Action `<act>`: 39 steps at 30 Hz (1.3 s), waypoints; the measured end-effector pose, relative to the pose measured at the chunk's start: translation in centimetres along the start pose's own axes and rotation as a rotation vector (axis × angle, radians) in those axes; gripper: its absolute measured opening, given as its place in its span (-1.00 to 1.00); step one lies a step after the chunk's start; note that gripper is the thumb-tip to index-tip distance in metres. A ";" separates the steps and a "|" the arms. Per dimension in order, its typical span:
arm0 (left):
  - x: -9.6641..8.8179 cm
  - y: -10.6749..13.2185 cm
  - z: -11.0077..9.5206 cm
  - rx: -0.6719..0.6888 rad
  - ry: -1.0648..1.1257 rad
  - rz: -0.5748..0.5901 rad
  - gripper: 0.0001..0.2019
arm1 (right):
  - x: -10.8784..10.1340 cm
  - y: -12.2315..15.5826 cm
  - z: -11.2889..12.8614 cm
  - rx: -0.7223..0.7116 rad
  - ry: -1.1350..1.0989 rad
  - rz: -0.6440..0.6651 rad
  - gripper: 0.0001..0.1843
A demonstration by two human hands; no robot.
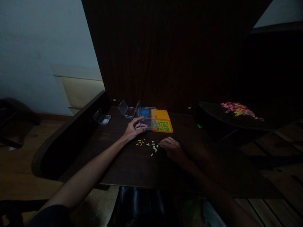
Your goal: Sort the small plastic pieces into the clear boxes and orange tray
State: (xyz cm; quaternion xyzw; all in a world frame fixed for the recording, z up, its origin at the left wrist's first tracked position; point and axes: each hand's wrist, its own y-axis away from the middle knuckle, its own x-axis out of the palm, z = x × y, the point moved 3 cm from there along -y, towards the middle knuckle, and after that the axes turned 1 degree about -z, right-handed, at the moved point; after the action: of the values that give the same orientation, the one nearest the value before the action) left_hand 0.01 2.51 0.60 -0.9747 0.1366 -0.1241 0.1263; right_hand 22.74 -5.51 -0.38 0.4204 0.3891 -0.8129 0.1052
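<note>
Head view, dim light. Landmark for all places: the orange case [162, 114], lying open.

The see-through box [148, 124] is at the left edge of the orange case, its right end overlapping that edge in my view; I cannot tell whether the two touch. I cannot make out its contents. My left hand [133, 129] grips it from the left, thumb at the near edge, fingers behind.

Pale pieces [154, 147] lie scattered nearer me than the orange case. My right hand [172, 147] is just beside them on their right, fingers bent and close together, fingertips at the pieces; I cannot tell whether they pinch one. Yellow pieces [139, 142] form a separate scatter, nearer me and left of the case.

The case's near half carries green pieces [163, 126]. Immediately left of its far half I log blue pieces [144, 113] in a clear container; further left, a brown-piece box [122, 107] with raised lid; leftmost, a small clear box [104, 119] containing something white. All these rest on the dark bench [127, 167].

Well right of the case, a multicoloured heap [238, 109] sits on a separate dark surface [210, 113].
</note>
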 end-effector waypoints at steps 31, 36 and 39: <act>0.4 0.2 0.0 0.042 -0.035 0.059 -0.40 | -2.2 -1.3 -2.5 0.324 -0.112 -0.104 -0.83; 0.8 0.3 0.0 0.048 -0.034 0.086 -0.40 | -1.7 -1.2 -1.9 0.201 -0.099 -0.001 -0.79; 1.0 0.4 0.0 0.048 -0.043 0.087 -0.40 | -1.3 -0.7 -1.5 0.116 -0.074 0.033 -0.77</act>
State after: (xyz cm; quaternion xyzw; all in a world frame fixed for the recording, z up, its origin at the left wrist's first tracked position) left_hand 0.84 1.85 0.66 -0.9669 0.1732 -0.1008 0.1579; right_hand 24.11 -4.18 0.45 0.4020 0.3302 -0.8471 0.1085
